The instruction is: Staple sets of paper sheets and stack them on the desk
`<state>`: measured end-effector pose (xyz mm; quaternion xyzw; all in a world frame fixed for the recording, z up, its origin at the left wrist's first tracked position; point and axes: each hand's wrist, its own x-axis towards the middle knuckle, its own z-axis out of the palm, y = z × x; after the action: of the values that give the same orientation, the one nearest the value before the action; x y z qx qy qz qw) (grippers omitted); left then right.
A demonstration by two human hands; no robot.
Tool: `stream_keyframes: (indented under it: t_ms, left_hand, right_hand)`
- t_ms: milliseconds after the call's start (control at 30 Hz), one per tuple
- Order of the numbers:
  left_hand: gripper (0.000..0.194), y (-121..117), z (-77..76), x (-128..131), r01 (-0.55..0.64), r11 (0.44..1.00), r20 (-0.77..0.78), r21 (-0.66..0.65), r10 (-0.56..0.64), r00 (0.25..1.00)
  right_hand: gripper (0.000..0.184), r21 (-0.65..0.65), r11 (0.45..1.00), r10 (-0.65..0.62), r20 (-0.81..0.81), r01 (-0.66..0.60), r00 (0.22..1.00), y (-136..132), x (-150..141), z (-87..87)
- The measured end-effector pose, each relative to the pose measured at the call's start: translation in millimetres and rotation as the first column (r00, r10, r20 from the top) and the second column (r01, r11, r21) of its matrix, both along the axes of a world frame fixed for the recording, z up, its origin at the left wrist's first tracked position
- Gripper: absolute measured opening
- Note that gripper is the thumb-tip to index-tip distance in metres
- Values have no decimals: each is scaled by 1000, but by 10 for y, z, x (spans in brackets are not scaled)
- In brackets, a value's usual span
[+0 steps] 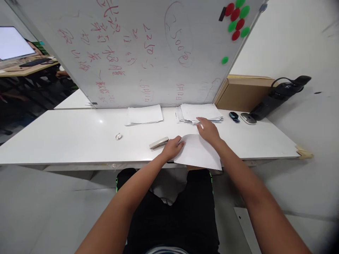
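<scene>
My left hand (171,148) is closed on the left edge of a white sheet of paper (199,152), which hangs over the table's front edge. A pale stapler (159,143) lies just left of that hand. My right hand (208,130) reaches over the sheet to the front edge of the right paper stack (200,111); its thumb and fingers are apart, with fingertips at the stack. Whether it grips a page there, I cannot tell. A second, thinner paper stack (144,114) lies further left.
A whiteboard (119,70) stands behind the stacks on the white table (66,141). At right are a cardboard box (238,93), a black bottle (277,97), a computer mouse (248,118) and a small dark watch-like object (234,116). A small white ring-shaped item (118,136) lies left.
</scene>
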<state>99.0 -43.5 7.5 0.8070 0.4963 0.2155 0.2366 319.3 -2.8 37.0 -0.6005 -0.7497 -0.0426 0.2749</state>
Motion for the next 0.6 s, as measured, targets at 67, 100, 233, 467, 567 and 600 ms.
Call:
stream_keyframes:
  t_ms: [67, 100, 233, 467, 567, 600]
  left_hand:
    - [21, 8, -2, 9, -2, 1000, -3, 10, 2, 1000]
    - [21, 12, -3, 10, 2, 1000, -5, 11, -2, 1000]
    - [23, 26, -10, -3, 9, 1000, -13, 1, -9, 1000]
    - [23, 39, -8, -25, 36, 999, 40, -13, -36, 999]
    - [22, 36, 8, -25, 27, 999, 46, -43, -25, 999]
    - [22, 33, 14, -25, 22, 998, 45, -51, -20, 999]
  right_hand:
    - [43, -115, 993, 14, 93, -3, 996, 320, -15, -54]
    - [44, -152, 988, 16, 132, 4, 991, 431, -17, -95]
    - [37, -177, 984, 12, 185, 21, 983, 608, 7, -256]
    - [25, -217, 972, -76, 65, 88, 995, 597, 26, -251]
    - [23, -271, 960, -93, -91, 66, 991, 609, 68, -219]
    - [23, -285, 957, -97, -139, 54, 986, 616, 87, -213]
